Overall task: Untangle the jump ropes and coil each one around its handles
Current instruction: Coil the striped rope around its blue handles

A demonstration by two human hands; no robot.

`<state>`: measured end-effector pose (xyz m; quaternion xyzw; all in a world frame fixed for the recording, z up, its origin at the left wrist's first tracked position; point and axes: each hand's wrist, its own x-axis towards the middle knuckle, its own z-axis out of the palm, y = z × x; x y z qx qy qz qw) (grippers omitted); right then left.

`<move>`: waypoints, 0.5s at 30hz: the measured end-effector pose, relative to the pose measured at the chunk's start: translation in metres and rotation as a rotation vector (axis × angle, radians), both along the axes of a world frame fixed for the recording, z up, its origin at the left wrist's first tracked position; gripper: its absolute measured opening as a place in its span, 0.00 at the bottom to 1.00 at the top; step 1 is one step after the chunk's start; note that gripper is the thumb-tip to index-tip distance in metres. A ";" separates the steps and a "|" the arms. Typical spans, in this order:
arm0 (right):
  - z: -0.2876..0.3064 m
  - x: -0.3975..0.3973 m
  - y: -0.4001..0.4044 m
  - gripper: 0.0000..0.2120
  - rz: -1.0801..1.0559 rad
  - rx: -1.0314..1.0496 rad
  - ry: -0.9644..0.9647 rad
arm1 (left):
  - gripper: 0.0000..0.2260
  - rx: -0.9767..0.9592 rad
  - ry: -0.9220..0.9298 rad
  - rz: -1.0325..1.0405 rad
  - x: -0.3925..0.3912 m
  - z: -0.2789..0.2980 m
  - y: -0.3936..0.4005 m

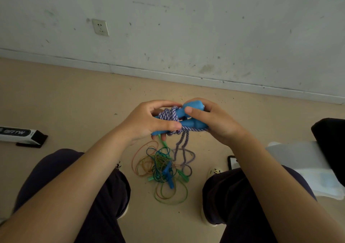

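Two blue handles [188, 124] of a jump rope lie side by side between my hands, above the floor. A purple-and-white braided rope [169, 115] is wound around them in several turns. My left hand [147, 121] grips the handles' left end and pinches the rope against them. My right hand [211, 119] holds their right end, thumb on top. The rope's loose part [183, 149] hangs down to the floor. Below lies a tangled heap of thin ropes [160, 166], orange, green and blue, with small green and blue handles [169, 175] in it.
I sit with my knees apart on a tan floor [74, 97] facing a white wall. A black-and-white box [20, 136] lies at the left. A phone [232, 162] and a white plastic bag [306, 166] with a black item lie at the right.
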<state>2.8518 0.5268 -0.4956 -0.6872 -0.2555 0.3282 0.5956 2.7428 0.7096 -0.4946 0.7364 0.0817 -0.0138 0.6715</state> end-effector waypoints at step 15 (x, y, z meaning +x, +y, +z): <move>-0.006 -0.019 0.014 0.18 0.000 -0.132 0.056 | 0.23 -0.069 -0.046 0.139 0.007 -0.005 0.001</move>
